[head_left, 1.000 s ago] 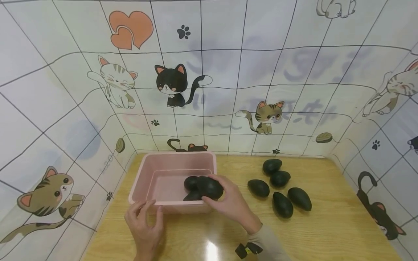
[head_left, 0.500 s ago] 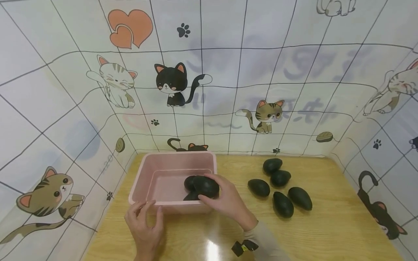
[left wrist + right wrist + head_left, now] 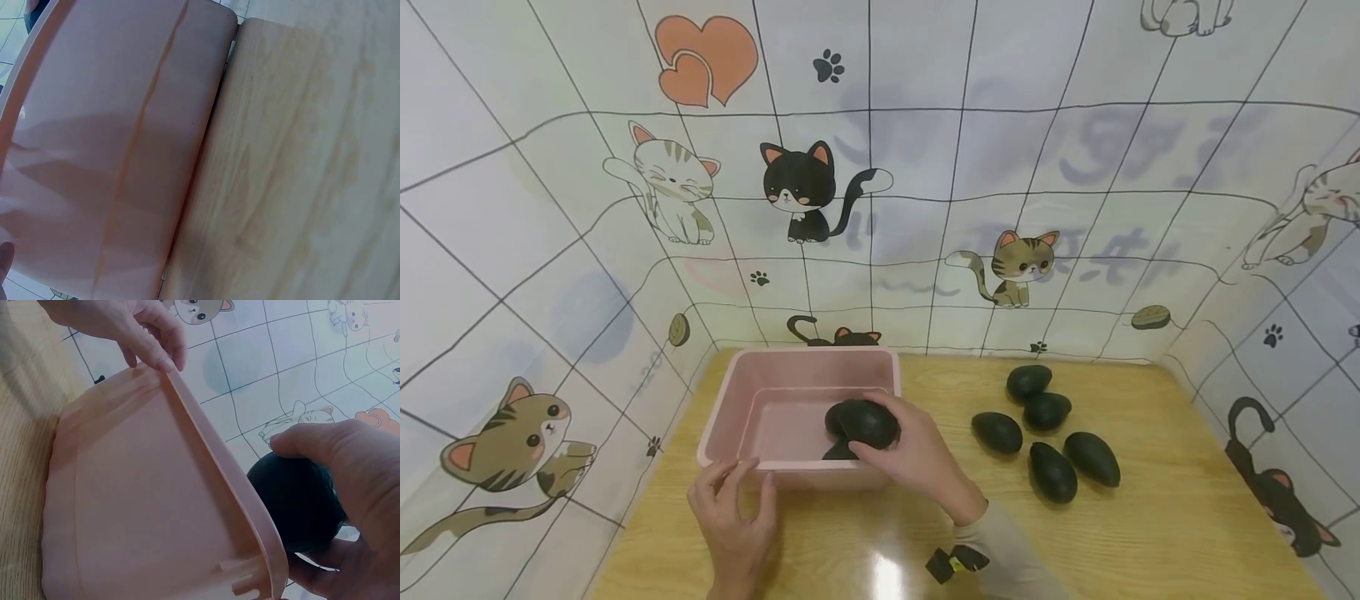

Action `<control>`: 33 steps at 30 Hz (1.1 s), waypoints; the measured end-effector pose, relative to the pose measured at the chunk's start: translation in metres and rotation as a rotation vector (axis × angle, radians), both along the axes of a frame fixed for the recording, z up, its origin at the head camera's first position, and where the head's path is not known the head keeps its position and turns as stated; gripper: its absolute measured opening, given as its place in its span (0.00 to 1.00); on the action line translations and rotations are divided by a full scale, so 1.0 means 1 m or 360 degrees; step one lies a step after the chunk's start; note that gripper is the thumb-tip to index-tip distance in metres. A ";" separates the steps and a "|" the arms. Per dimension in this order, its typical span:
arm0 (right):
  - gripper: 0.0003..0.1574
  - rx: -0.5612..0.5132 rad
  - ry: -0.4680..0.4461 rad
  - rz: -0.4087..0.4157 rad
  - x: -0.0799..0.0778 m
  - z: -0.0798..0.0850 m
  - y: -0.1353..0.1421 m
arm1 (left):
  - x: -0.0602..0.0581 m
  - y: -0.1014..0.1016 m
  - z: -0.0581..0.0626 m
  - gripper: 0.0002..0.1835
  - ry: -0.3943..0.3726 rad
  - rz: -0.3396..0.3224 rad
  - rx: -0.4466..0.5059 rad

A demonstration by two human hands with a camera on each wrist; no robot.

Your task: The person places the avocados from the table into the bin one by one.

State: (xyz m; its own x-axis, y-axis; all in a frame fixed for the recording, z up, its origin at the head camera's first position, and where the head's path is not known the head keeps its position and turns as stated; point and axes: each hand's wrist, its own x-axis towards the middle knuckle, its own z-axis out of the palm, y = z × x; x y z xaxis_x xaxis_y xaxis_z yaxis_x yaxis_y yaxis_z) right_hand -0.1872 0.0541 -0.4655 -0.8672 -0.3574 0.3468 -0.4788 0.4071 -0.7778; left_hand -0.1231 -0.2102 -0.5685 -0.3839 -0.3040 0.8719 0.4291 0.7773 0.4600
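Note:
My right hand (image 3: 921,454) grips a dark green avocado (image 3: 871,423) just inside the right front corner of a pink plastic bin (image 3: 797,479). In the right wrist view, thumb and fingers curl round that avocado (image 3: 294,503), beside the bin's rim (image 3: 212,444). Two more avocados lie in the bin beneath it; part of one dark avocado (image 3: 837,452) shows behind the front rim. At the front left corner my left hand (image 3: 733,517) holds the rim, its thumb outside and fingertips over the edge. The left wrist view is mostly bin wall (image 3: 125,150).
Several loose avocados (image 3: 1052,472) lie on the wooden table (image 3: 1157,517) right of the bin. A cat-patterned tile covering (image 3: 917,233) stands behind and at both sides. A sleeve (image 3: 1011,554) with a dark strap reaches in from the front.
My right hand has shifted left and slightly inward with the avocado, further over the bin. The left hand stays on the rim, and the loose avocados have not moved.

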 end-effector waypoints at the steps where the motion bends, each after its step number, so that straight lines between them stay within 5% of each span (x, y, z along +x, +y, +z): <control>1: 0.42 -0.0005 -0.0011 0.0003 0.000 0.001 -0.001 | 0.000 0.000 0.000 0.19 0.0004 0.0000 -0.0001; 15: 0.39 0.0120 -0.0111 -0.0028 0.001 -0.002 -0.002 | 0.000 0.000 0.000 0.18 -0.0010 0.0004 0.0017; 33: 0.30 -0.0140 -0.0026 -0.0120 0.010 -0.021 0.016 | 0.000 0.001 0.000 0.18 -0.0001 -0.0014 0.0035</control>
State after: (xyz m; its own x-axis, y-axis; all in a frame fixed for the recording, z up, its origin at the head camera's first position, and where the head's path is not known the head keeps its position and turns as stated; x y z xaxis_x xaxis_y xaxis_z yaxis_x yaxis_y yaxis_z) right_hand -0.1776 0.0697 -0.4869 -0.8962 -0.2597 0.3598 -0.4366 0.3712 -0.8195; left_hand -0.1229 -0.2089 -0.5687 -0.3874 -0.3199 0.8647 0.4358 0.7630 0.4775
